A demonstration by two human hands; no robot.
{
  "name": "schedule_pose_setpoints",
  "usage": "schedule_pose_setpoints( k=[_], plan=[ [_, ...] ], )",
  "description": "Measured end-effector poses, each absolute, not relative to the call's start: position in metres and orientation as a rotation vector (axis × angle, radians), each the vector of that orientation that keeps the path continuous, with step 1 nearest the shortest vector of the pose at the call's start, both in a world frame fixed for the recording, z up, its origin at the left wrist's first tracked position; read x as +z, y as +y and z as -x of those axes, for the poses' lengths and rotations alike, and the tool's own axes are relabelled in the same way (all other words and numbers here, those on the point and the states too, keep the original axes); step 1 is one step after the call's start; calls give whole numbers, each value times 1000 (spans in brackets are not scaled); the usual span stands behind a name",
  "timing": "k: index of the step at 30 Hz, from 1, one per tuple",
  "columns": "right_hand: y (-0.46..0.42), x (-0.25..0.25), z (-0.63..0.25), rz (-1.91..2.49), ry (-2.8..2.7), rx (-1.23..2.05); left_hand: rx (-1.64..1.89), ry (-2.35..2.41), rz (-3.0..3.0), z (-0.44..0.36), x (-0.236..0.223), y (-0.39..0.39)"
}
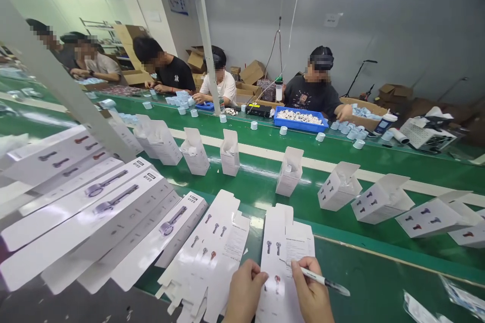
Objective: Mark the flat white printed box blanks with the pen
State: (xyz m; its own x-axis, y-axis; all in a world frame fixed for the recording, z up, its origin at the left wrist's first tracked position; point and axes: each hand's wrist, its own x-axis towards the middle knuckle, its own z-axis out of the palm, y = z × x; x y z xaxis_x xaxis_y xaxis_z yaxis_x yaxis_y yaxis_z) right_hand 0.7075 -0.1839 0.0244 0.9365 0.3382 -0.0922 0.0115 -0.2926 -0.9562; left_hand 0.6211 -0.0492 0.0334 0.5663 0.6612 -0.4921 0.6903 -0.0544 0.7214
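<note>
My right hand [311, 290] grips a white pen [322, 279] with its tip on a flat, unfolded white carton [285, 247] printed with small product pictures. My left hand [244, 290] rests on the left edge of that same carton, fingers curled down on it. A fanned stack of more flat cartons [212, 247] lies just left of my left hand. Both hands are at the bottom centre of the view, on the near green bench.
Assembled white boxes [290, 171] stand in a row on the green conveyor belt [379, 161]. Long white product boxes [94, 212] pile up at the left. Several other people sit across the belt near a blue tray [301, 120] and small pale caps.
</note>
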Motion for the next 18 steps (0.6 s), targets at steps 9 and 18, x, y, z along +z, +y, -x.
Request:
schedule_pose_setpoints(
  k=[9, 18],
  plan=[
    [-177, 23, -702, 1843, -245, 190, -41, 1216, -1554, -629, 29, -44],
    [-179, 19, -705, 1879, -204, 158, -20, 1210, -1447, -631, 35, -46]
  ],
)
